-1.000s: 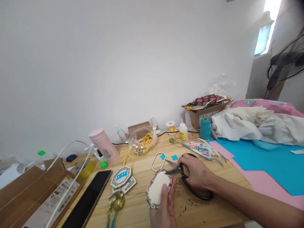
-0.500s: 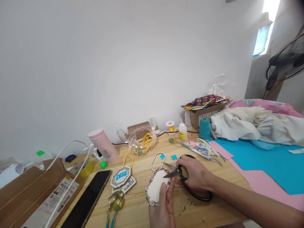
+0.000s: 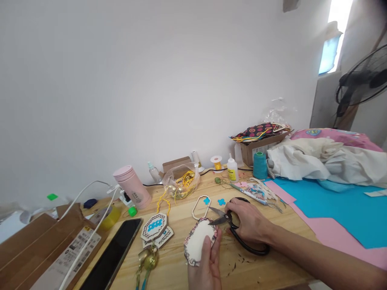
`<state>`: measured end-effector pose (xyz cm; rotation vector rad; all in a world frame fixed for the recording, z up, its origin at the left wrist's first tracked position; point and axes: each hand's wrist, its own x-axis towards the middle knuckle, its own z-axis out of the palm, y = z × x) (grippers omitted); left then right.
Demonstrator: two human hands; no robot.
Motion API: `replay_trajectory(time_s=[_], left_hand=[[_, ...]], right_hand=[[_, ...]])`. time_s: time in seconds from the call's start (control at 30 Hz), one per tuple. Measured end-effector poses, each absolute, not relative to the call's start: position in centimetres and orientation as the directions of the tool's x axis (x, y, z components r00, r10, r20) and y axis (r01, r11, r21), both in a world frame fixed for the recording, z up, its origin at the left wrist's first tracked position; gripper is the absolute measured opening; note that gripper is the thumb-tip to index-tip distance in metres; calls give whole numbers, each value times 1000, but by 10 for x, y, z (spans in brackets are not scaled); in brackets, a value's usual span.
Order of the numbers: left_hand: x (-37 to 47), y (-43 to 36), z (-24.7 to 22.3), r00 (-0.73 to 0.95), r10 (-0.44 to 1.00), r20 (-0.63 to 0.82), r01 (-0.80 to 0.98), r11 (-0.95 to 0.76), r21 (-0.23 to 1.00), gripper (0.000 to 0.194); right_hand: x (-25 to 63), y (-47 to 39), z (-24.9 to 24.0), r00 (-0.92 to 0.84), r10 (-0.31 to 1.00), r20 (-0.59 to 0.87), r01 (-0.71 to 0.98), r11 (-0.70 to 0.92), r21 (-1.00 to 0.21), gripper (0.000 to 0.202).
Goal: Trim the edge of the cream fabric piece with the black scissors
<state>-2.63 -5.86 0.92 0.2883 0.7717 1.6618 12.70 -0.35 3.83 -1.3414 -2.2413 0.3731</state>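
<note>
My left hand (image 3: 207, 257) grips an oval white piece (image 3: 198, 243) edged with gathered floral fabric, thumb on its pale face. My right hand (image 3: 249, 219) is wrapped round the handles of black scissors (image 3: 220, 218). Their blades are parted, and the tips reach the upper right edge of the floral rim. Just beyond lies a thin wooden frame outline (image 3: 193, 209) with one blue flower cutout (image 3: 207, 200) inside it and another blue flower (image 3: 221, 201) beside it. Small dark scraps (image 3: 238, 261) lie below the scissors.
To the left are a phone (image 3: 113, 251), octagonal wooden pendants (image 3: 154, 226) with gold bells, a pink cup (image 3: 132, 187) and a cardboard box (image 3: 36, 249). Behind stand a glue bottle (image 3: 232, 169) and teal thread (image 3: 260, 166). Blue sheets (image 3: 338, 213) cover the right.
My left hand has brought the fabric-edged piece slightly down and left. The scissors stay nearly in place, their tips now at the rim rather than over the white face. The view shifts slightly.
</note>
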Motion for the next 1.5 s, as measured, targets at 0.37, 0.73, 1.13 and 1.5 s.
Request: replay_trajectory(time_s=[0.37, 0.73, 1.13, 1.5], left_hand=[[-21, -59, 11, -254, 934, -251, -788, -49, 614, 42], [-16, -60, 13, -314, 931, -185, -784, -144, 604, 42], [-25, -57, 6, -240, 938, -251, -789, -38, 613, 40], [-18, -60, 10, -311, 928, -205, -778, -124, 616, 39]], right_hand=[[128, 0, 36, -409, 871, 274, 734, 492, -469, 22], [126, -2, 37, -421, 868, 263, 731, 496, -468, 21], [128, -2, 38, -408, 873, 267, 730, 487, -480, 23], [128, -4, 39, -396, 881, 259, 743, 474, -474, 21]])
